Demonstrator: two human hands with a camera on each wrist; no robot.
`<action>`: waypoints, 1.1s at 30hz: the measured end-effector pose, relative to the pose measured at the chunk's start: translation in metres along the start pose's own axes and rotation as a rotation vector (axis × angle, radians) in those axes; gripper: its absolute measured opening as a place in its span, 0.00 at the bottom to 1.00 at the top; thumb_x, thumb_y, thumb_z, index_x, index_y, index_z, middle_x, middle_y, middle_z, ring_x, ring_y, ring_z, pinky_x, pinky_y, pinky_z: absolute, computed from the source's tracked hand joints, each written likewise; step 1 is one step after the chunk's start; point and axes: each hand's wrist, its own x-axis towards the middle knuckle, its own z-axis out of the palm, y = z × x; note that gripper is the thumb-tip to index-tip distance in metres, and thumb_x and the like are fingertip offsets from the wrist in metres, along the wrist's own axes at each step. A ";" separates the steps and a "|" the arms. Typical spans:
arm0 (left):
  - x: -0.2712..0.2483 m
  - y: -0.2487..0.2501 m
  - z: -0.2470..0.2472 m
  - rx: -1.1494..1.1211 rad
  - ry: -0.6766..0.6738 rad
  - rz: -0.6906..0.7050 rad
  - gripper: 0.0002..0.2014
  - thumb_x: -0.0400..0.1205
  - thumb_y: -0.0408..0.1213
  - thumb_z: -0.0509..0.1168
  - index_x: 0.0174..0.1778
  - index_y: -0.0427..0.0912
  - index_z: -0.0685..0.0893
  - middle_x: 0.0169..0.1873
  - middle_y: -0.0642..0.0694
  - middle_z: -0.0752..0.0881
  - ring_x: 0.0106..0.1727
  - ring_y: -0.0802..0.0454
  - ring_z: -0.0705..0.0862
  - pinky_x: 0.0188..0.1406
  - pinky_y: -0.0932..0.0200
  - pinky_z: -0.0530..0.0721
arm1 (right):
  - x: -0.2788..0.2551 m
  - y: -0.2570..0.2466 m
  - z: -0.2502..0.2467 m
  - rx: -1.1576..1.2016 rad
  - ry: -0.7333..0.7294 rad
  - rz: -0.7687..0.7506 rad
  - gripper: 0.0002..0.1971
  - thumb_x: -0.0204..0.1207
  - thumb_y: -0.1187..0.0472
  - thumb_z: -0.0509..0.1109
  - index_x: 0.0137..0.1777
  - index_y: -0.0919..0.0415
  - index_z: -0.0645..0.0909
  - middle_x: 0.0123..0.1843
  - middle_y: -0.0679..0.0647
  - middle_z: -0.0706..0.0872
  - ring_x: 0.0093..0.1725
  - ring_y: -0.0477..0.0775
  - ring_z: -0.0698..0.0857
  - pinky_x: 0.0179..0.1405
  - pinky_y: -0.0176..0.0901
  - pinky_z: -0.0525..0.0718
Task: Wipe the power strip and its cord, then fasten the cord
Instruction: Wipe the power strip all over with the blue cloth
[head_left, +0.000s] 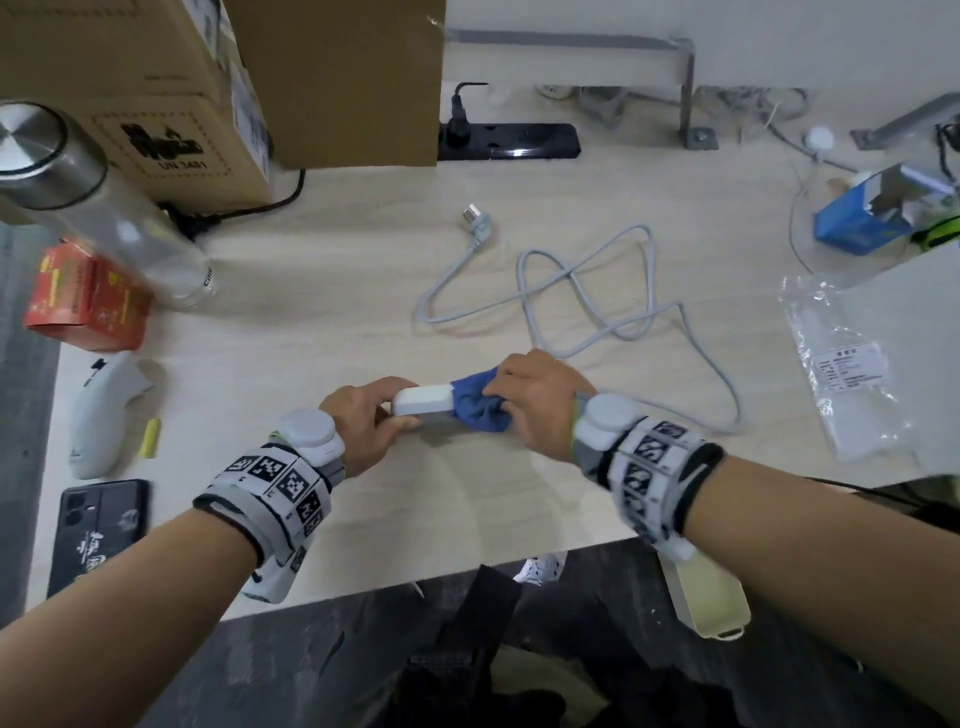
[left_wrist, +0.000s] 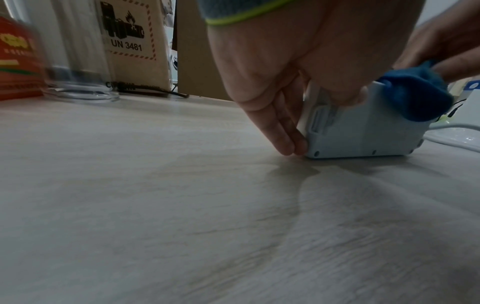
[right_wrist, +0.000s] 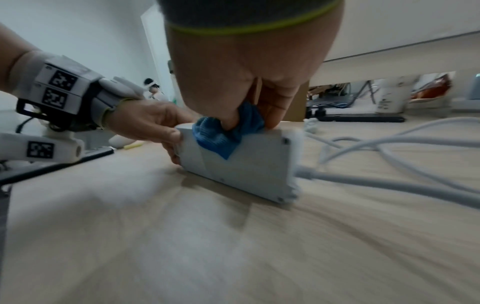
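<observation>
A small white power strip (head_left: 422, 400) (left_wrist: 363, 131) (right_wrist: 249, 164) stands on its long edge on the light wood desk (head_left: 363, 291). My left hand (head_left: 371, 415) (left_wrist: 285, 86) (right_wrist: 153, 121) grips its left end between fingers and thumb. My right hand (head_left: 535, 400) (right_wrist: 249, 86) bunches a blue cloth (head_left: 478, 405) (left_wrist: 415, 92) (right_wrist: 223, 135) over the strip's top edge at the right end. Its grey cord (head_left: 587, 291) (right_wrist: 389, 181) leaves the right end and lies in loose loops behind, ending in a plug (head_left: 478, 223).
Cardboard boxes (head_left: 156, 78) stand at the back left, with a clear steel-lidded bottle (head_left: 104, 208) and a red carton (head_left: 83, 296) in front. A black power strip (head_left: 509, 140) lies at the back. A white mouse (head_left: 101, 410), phone (head_left: 98, 530) and plastic bag (head_left: 847, 364) lie at the sides.
</observation>
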 end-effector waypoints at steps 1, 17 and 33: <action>0.001 0.002 0.000 0.011 -0.008 0.000 0.14 0.78 0.45 0.69 0.59 0.57 0.81 0.37 0.50 0.89 0.39 0.50 0.88 0.46 0.54 0.85 | -0.008 0.012 -0.008 -0.029 0.009 -0.006 0.14 0.69 0.65 0.59 0.39 0.64 0.87 0.36 0.60 0.85 0.32 0.62 0.83 0.33 0.46 0.82; 0.008 -0.007 0.003 0.159 -0.080 -0.049 0.18 0.76 0.33 0.65 0.63 0.47 0.78 0.44 0.40 0.87 0.42 0.38 0.83 0.38 0.55 0.74 | 0.061 -0.063 0.038 0.077 0.011 -0.044 0.08 0.52 0.73 0.75 0.32 0.64 0.84 0.34 0.60 0.83 0.31 0.62 0.79 0.29 0.43 0.72; 0.001 -0.002 0.000 0.086 0.015 0.032 0.14 0.80 0.47 0.65 0.61 0.58 0.77 0.35 0.52 0.85 0.37 0.44 0.84 0.42 0.49 0.85 | -0.004 0.020 0.012 -0.057 0.121 -0.013 0.13 0.70 0.64 0.61 0.39 0.64 0.88 0.36 0.59 0.85 0.28 0.63 0.81 0.28 0.50 0.79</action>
